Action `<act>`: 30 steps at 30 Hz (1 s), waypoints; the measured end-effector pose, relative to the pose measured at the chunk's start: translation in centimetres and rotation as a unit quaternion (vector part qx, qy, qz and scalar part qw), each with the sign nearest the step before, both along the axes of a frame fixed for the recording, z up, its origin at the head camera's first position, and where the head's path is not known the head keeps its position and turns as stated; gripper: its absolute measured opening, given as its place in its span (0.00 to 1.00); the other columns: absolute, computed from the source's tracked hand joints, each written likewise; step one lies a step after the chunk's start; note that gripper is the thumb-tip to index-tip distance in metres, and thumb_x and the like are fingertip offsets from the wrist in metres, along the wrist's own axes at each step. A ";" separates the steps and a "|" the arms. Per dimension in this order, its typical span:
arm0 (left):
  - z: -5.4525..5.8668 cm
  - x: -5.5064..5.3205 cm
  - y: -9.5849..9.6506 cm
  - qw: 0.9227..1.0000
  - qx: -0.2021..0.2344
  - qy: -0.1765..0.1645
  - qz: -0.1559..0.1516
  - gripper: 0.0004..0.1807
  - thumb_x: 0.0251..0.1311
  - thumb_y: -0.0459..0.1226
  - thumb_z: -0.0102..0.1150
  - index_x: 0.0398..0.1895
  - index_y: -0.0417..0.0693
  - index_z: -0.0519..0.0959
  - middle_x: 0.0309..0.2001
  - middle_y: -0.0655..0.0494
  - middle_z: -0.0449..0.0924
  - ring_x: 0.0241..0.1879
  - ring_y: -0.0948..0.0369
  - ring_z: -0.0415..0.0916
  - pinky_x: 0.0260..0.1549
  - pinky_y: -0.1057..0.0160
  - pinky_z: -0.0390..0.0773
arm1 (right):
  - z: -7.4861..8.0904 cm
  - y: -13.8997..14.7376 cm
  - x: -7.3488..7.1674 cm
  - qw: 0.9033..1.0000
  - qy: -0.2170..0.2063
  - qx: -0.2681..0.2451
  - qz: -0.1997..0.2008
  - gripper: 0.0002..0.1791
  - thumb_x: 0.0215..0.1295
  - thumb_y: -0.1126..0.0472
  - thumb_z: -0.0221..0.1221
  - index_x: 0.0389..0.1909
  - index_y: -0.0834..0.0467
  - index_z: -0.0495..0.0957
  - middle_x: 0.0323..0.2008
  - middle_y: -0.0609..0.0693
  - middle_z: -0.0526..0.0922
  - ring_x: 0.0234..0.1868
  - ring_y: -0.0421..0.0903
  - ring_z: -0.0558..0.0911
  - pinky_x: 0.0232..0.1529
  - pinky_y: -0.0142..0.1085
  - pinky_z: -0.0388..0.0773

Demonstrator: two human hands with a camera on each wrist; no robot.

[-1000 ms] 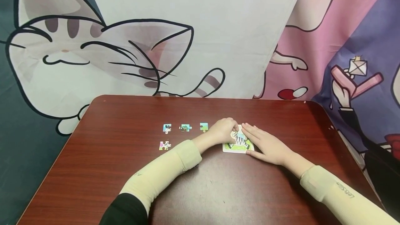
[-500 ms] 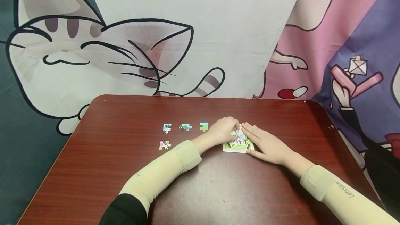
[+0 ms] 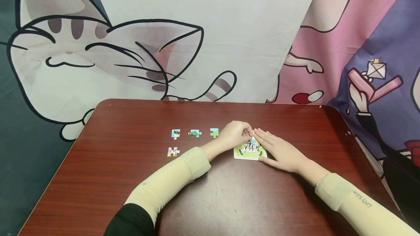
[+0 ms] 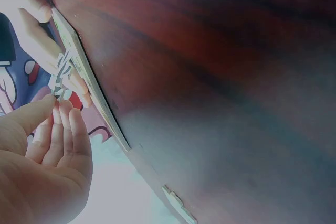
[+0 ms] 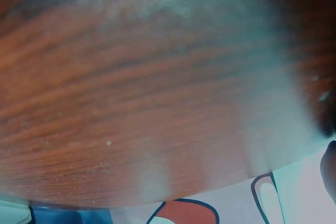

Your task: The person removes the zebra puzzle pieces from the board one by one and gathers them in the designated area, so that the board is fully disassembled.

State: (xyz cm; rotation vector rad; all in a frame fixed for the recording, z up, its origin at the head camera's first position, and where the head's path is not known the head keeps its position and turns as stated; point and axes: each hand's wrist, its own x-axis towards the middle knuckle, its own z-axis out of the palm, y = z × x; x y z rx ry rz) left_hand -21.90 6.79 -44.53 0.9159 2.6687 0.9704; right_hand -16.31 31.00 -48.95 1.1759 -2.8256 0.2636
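A small square puzzle board (image 3: 251,154) with a zebra picture and a pale rim lies right of the table's middle. My left hand (image 3: 235,134) is over its upper left part and pinches a black-and-white striped puzzle piece (image 4: 62,72) between thumb and fingertips. In the left wrist view that piece stands tilted up at the board's face. My right hand (image 3: 280,152) rests with straight fingers along the board's right edge, the thumb at its lower right corner. The right wrist view shows none of the right hand, only tabletop and backdrop.
Left of the board lie loose puzzle pieces: a green-blue one (image 3: 214,132), one with a green animal (image 3: 195,133), a blue-and-white one (image 3: 175,133) and a pink-and-white one (image 3: 173,151). The brown table (image 3: 229,199) ends at a cartoon cloth backdrop (image 3: 249,39).
My left hand has shifted slightly up and away from the board's middle, bringing the striped piece with it, and more of the board's lower picture shows. My right hand has stayed in place.
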 end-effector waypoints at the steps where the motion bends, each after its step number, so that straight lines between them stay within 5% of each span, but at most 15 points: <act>1: 0.0 0.0 -0.1 1.000 0.006 -0.003 0.001 0.05 0.66 0.31 0.67 0.35 0.49 0.87 0.36 0.56 0.90 0.36 0.66 0.83 0.39 0.75 0.78 | 0.0 0.0 0.0 1.000 0.000 0.000 0.000 0.48 0.70 0.45 0.67 0.82 0.62 0.59 0.81 0.61 0.63 0.81 0.60 0.66 0.77 0.58 0.66; 14: 1.3 -0.6 -2.0 0.996 0.079 -0.030 0.003 0.01 0.65 0.32 0.71 0.35 0.45 0.88 0.36 0.52 0.91 0.37 0.63 0.85 0.39 0.76 0.79 | 0.1 0.0 -0.2 1.000 -0.003 0.001 -0.004 0.47 0.70 0.45 0.67 0.81 0.63 0.61 0.82 0.61 0.62 0.81 0.60 0.65 0.78 0.57 0.65; 30: 4.8 0.0 -9.0 0.995 0.085 -0.051 0.008 0.03 0.61 0.29 0.72 0.37 0.44 0.89 0.36 0.52 0.91 0.37 0.61 0.88 0.39 0.70 0.85 | 0.2 -0.1 0.1 1.000 -0.013 0.010 -0.012 0.47 0.70 0.44 0.67 0.81 0.62 0.61 0.83 0.59 0.61 0.82 0.58 0.64 0.83 0.49 0.60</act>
